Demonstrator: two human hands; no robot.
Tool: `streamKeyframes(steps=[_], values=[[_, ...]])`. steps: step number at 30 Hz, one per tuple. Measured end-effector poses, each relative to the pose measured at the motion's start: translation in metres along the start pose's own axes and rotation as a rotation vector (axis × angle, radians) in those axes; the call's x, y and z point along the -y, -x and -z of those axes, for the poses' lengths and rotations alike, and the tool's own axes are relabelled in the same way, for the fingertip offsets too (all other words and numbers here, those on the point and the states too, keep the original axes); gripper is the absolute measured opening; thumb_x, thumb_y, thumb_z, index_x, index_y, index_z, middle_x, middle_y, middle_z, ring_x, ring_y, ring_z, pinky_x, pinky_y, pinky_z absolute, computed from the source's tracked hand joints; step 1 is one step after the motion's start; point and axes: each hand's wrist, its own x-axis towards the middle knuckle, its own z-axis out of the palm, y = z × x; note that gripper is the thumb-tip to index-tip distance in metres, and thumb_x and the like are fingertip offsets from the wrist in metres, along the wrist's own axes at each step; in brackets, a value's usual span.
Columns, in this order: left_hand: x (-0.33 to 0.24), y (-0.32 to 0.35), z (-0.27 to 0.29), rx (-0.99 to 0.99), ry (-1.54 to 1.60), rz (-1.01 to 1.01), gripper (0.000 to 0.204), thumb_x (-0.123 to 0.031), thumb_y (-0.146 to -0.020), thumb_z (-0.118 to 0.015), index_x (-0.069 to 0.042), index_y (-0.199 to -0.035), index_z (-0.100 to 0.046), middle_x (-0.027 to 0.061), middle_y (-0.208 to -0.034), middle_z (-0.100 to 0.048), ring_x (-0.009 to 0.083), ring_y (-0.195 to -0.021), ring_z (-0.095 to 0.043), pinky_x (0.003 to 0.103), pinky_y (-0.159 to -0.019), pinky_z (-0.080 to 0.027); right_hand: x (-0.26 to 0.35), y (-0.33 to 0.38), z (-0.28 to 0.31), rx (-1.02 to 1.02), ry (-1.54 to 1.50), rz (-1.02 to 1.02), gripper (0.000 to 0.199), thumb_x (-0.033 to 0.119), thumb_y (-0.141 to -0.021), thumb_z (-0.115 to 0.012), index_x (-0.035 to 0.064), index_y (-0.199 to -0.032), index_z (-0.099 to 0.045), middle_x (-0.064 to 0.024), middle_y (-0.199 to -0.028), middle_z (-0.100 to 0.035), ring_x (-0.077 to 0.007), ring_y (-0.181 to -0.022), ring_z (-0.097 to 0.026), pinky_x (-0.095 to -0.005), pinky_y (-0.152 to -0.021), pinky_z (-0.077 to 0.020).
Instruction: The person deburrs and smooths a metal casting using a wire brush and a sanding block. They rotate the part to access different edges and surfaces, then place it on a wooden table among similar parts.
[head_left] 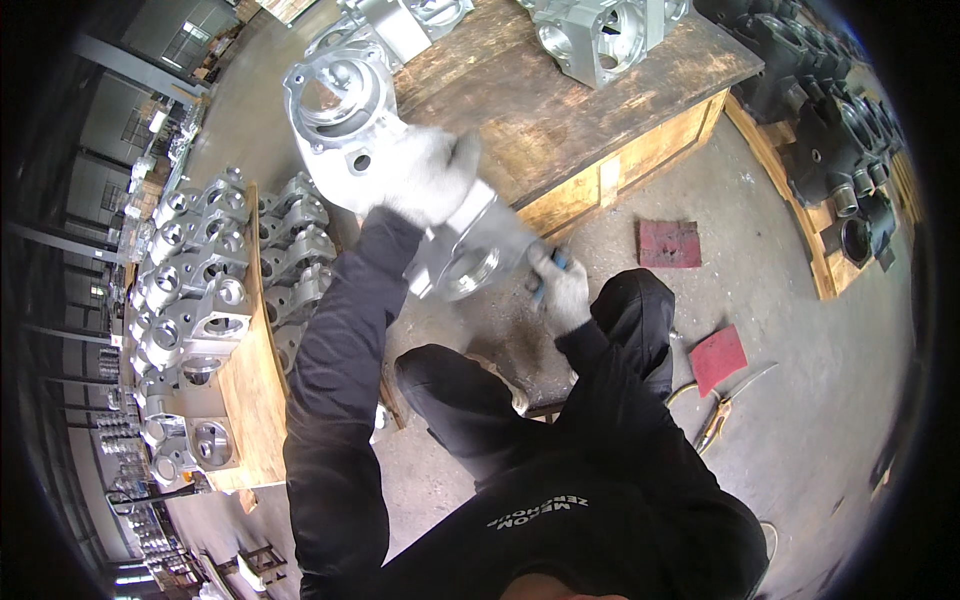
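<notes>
A large silver cast-metal housing (335,160) with round bored openings is tilted between the bench edge and my knees. My left hand (432,178), in a white glove, is closed over its middle; the fingertips are partly blurred. Close to the housing's lower end, my gloved right hand (563,292) is wrapped round a blue-handled tool (560,258). The tool's working end is too small and blurred to make out, and I cannot tell whether it touches the metal.
A wooden bench (590,130) ahead carries more silver castings (600,40). Rows of housings (200,290) stand on the left beside a wooden board (252,400). Black castings (840,140) sit on a pallet at right. Red pads (718,360) and an orange-handled tool (713,428) lie on the floor.
</notes>
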Motion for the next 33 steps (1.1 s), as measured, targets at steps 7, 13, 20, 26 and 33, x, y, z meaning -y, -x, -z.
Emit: streamKeyframes(steps=[7,13,20,26,33], values=[[-0.035,-0.068,-0.046,0.052,-0.363,0.162,0.058,-0.048,-0.103,-0.047,-0.003,-0.079,-0.075,0.023,-0.077,-0.07,0.0417,-0.078,-0.072,0.053,-0.077,-0.053,0.012,-0.086,0.033,-0.073,-0.066,-0.034,0.028,0.031,-0.096,-0.08,0.0089,-0.106,-0.066,-0.0029,-0.071,-0.063,-0.0143,-0.05,-0.057,-0.0299,-0.041,-0.042],[-0.032,-0.067,-0.052,-0.032,-0.4,0.076,0.057,-0.048,-0.101,-0.05,-0.002,-0.078,-0.074,0.0228,-0.077,-0.07,0.042,-0.077,-0.071,0.053,-0.075,-0.053,-0.007,-0.115,0.057,-0.112,0.408,0.602,0.019,0.013,-0.1,-0.07,0.003,-0.115,-0.063,-0.0036,-0.089,-0.066,-0.0201,-0.076,-0.066,-0.0337,-0.069,-0.0539],[-0.024,-0.068,-0.058,-0.081,-0.361,0.053,0.058,-0.047,-0.103,-0.052,0.001,-0.077,-0.071,0.0256,-0.073,-0.065,0.0432,-0.073,-0.069,0.051,-0.07,-0.051,-0.012,-0.12,0.052,-0.134,0.828,0.85,0.021,0.0,-0.09,-0.065,0.0039,-0.109,-0.059,-0.0176,-0.095,-0.068,-0.0412,-0.085,-0.07,-0.0455,-0.074,-0.0557],[-0.02,-0.068,-0.06,-0.103,-0.353,0.036,0.058,-0.047,-0.103,-0.052,0.002,-0.076,-0.07,0.0263,-0.072,-0.064,0.0434,-0.072,-0.068,0.05,-0.069,-0.051,-0.015,-0.123,0.047,-0.159,0.871,0.937,0.025,-0.001,-0.085,-0.065,0.003,-0.109,-0.059,-0.0179,-0.092,-0.067,-0.0421,-0.086,-0.069,-0.0464,-0.073,-0.0553],[-0.022,-0.067,-0.059,-0.11,-0.352,0.025,0.058,-0.046,-0.103,-0.053,0.002,-0.075,-0.069,0.0264,-0.07,-0.063,0.0432,-0.069,-0.068,0.051,-0.066,-0.05,-0.016,-0.133,0.05,-0.136,0.908,0.958,0.028,-0.001,-0.081,-0.066,0.0041,-0.108,-0.059,-0.0153,-0.085,-0.067,-0.0415,-0.082,-0.069,-0.0473,-0.074,-0.0554]])
